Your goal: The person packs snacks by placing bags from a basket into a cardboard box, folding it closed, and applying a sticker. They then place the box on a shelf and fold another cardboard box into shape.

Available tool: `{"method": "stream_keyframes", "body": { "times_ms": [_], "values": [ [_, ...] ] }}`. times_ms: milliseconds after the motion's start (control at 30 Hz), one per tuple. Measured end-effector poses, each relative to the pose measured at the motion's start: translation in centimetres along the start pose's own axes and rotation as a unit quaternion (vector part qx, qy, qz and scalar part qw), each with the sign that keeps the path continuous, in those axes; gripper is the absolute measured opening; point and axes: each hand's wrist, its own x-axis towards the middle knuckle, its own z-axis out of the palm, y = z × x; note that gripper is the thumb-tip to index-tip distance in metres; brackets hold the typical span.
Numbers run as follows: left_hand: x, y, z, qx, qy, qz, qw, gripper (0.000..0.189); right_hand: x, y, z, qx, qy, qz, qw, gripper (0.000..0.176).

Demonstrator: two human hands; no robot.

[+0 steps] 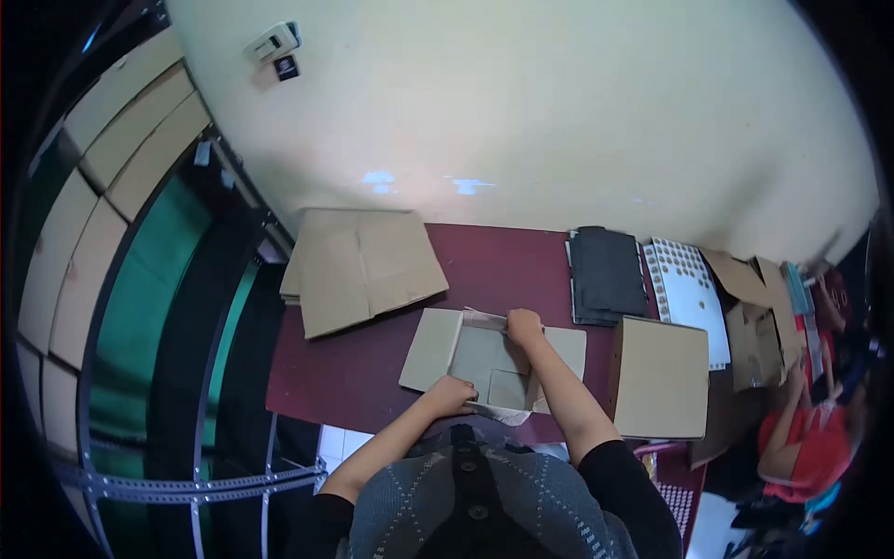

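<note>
An open cardboard box (484,352) lies on the dark red table in front of me, its side flaps folded outward to left and right. Pale lining or inner paper shows along its rim, and its inside is visible. My left hand (452,396) is closed around the near left edge of the box. At the far edge, my right hand (523,326) has its fingers curled over the rim. The fingertips of both hands are partly hidden.
Flattened cardboard sheets (372,265) are stacked at the table's back left. A closed box (659,380) stands to the right, before black sheets (607,275) and a white dotted sheet (687,284). Shelves (200,373) fill the left; a person in red (808,447) sits far right.
</note>
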Motion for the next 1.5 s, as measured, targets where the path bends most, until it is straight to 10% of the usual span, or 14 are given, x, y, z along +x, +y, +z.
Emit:
{"method": "stream_keyframes", "body": {
  "times_ms": [200,667,1000,1333,1500],
  "values": [
    [1.2,-0.7,0.7,0.028,-0.014,0.029,0.999,0.032,-6.1,-0.4,2.3,0.021,0.324,-0.004,0.946,0.049],
    [0.7,1.8,-1.8,-0.008,-0.025,0.066,0.997,0.041,-27.6,-5.0,6.1,0.257,0.308,0.238,0.885,0.045],
    [3.3,8.2,-2.8,-0.208,0.139,0.218,0.943,0.041,-35.5,-9.5,9.9,0.273,0.310,0.418,0.809,0.042],
    [9.3,18.0,-0.1,-0.307,0.060,0.232,0.921,0.034,-43.5,0.0,7.8,0.220,0.409,0.515,0.721,0.042],
    [17.9,21.6,2.7,-0.387,0.153,0.088,0.905,0.040,-45.8,11.2,4.0,0.149,0.435,0.474,0.750,0.038]
  ]
}}
